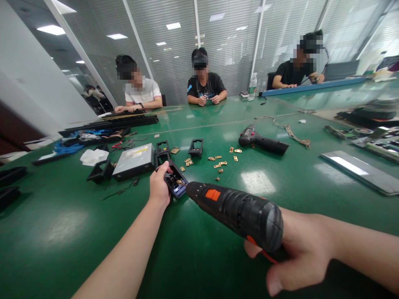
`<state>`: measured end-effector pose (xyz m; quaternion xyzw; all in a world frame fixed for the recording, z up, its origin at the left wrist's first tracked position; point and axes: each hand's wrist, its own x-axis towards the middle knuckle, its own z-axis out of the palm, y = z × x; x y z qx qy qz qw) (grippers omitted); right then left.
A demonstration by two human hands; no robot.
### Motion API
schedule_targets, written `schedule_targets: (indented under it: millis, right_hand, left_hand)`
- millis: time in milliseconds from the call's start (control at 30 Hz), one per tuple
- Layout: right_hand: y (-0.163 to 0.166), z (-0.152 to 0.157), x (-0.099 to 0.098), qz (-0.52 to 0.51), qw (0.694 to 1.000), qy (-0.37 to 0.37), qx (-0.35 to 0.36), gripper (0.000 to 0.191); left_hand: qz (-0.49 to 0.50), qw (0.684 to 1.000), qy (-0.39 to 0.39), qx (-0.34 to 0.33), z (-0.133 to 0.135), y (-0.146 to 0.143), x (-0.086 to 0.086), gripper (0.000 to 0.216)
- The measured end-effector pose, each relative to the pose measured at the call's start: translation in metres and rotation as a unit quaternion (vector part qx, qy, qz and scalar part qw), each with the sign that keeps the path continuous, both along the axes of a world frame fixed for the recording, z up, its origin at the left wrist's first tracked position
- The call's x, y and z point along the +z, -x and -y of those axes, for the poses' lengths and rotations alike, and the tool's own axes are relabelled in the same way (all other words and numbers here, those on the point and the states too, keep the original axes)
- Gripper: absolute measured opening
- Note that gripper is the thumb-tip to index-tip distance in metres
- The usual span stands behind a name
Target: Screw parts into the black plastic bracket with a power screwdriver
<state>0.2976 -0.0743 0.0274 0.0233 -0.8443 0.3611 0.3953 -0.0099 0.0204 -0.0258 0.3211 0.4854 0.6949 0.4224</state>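
My left hand (160, 185) is closed around a small black plastic frame (174, 179), tilted above the table, with brass-coloured bits inside it. In my right hand (307, 249) is a black cordless drill (233, 207) with an orange switch on top. The drill's front end points left at the frame's right edge; whether its bit touches anything is hidden. Just beyond lie several small brass plates (218, 162), loose on the green table. A similar black frame (195, 148) stands behind them, and another black frame (162, 147) is behind my left hand.
A silver optical drive (134, 162) lies left of my left hand, beside a black bracket (101, 171). A second black drill (263, 141) rests on the table (93, 245) further back. At right is a flat grey panel (361, 172). Three people sit across the table.
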Motion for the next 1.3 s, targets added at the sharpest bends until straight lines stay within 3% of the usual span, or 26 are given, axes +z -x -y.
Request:
schedule_targets:
  millis: [233,500,933,1100,1300]
  right_hand:
    - [0.000,-0.008,-0.005,-0.023,0.998,0.025,0.055,0.050]
    - [-0.009,-0.004,0.003,0.016,0.999,0.001,0.032,0.020]
    - [-0.003,0.000,0.007,0.043,0.999,0.012,0.010,0.028]
    - [0.001,0.002,0.000,0.034,0.999,-0.016,-0.011,0.009]
    - [-0.002,0.005,-0.001,0.053,0.999,-0.012,-0.006,0.009]
  left_hand:
    - [-0.009,1.000,-0.001,0.002,-0.001,0.000,-0.001,0.043]
    - [0.003,1.000,0.003,0.003,0.000,-0.001,0.000,0.044]
    - [0.006,1.000,0.010,0.001,0.002,-0.001,0.002,0.043]
    - [0.001,1.000,0.011,-0.009,0.002,-0.001,0.001,0.044]
    - [0.002,1.000,0.009,-0.002,0.001,0.000,-0.001,0.044]
